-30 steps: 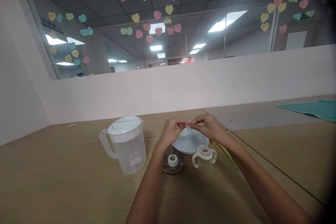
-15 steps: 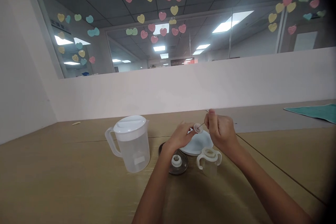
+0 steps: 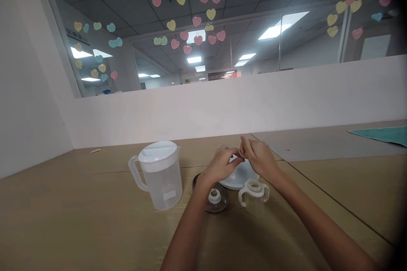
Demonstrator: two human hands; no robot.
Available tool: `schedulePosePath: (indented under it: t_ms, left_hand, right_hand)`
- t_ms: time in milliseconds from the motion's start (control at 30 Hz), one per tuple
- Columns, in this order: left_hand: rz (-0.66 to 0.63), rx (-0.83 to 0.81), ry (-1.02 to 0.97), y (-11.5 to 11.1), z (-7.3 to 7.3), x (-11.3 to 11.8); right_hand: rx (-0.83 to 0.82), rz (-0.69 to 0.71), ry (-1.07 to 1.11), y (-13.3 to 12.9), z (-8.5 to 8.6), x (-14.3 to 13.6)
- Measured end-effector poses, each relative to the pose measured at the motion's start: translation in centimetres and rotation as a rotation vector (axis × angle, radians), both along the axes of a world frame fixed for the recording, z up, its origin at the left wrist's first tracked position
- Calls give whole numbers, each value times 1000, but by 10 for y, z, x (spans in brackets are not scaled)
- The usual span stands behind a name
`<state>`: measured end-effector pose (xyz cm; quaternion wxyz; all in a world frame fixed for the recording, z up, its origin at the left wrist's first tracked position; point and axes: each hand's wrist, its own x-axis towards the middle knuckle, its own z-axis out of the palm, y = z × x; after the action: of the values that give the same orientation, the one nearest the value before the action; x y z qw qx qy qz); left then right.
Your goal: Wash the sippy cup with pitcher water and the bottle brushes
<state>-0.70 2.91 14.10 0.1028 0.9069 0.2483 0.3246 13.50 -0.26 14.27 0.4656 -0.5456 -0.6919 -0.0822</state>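
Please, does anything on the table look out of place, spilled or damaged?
I see no spill or damage. The pitcher and bottle stand upright. Only a small pale scrap looks stray: it lies near the wall at far left, apart from the other things. The clear piece between the left hand and right hand is mostly hidden.

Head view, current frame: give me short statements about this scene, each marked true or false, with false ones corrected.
1. The left hand and right hand are close together. True.
2. A clear bottle with a white two-handled collar stands upright. True.
3. The left hand grips that bottle. False: neither hand holds it.
4. A translucent plastic pitcher stands left of the bottle. True.
5. The pitcher is uncovered. False: a white plastic lid sits on it.
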Motion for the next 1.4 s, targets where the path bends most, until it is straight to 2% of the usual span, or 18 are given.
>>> schedulePosePath:
  t_ms: [167, 400, 533, 667, 867, 967, 1267, 1400]
  left_hand:
    - [15, -13, -130, -1, 1, 3]
    - [50, -7, -193, 1, 0, 4]
    - [69, 57, -184, 2, 0, 6]
    - [206, 202, -136, 6, -7, 12]
    - [246, 214, -131, 14, -21, 14]
    - [241, 234, -162, 13, -19, 14]
    - [184, 273, -148, 4, 0, 22]
    - [163, 157, -277, 1, -8, 23]
  right_hand:
    - [48, -210, -153, -8, 6, 2]
    - [102, -391, -324, -12, 9, -1]
    - [117, -320, -275, -14, 14, 5]
    - [152, -211, -163, -24, 22, 9]
    - [210, -202, -135, -36, 29, 13]
    - [228, -229, -115, -41, 31, 19]
    - [262, -271, 18, -61, 39, 34]
    - [306, -209, 39, -48, 36, 29]
